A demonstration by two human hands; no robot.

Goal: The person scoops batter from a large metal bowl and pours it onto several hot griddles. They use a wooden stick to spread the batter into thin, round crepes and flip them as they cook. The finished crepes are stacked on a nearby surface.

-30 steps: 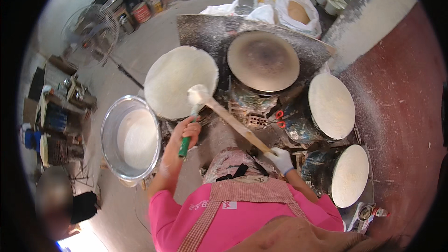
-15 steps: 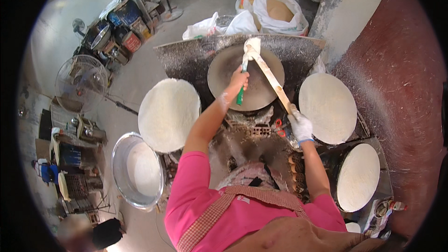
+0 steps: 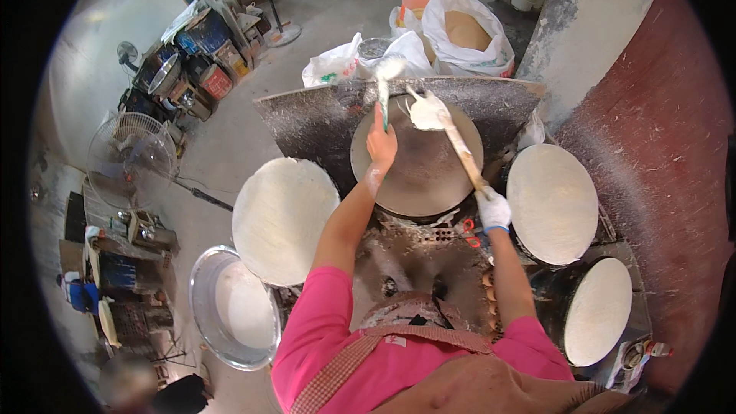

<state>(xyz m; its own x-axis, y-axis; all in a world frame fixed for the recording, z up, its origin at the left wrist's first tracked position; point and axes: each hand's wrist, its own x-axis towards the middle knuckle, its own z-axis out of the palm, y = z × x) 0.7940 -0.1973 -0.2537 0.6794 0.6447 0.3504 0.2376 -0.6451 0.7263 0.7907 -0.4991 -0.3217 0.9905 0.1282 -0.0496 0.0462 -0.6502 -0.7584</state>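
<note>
Gripping brush point(image 3: 389, 71) in bare L hand point(image 3: 381, 144), w/ fingers closed round handle, upper ctr of frame. Gripping wooden paddle point(image 3: 458, 144) in gloved R hand point(image 3: 493, 208), w/ fingers closed round end, just right of ctr; w/ white-smeared head over grey pan point(image 3: 414, 172). Vs 0.5 s ago: pulled apart at tips, w/ brush now above board's point(image 3: 307, 123) top edge. Vs 1 s ago: away from white-coated pan point(image 3: 285, 218), ctr-left.
</note>
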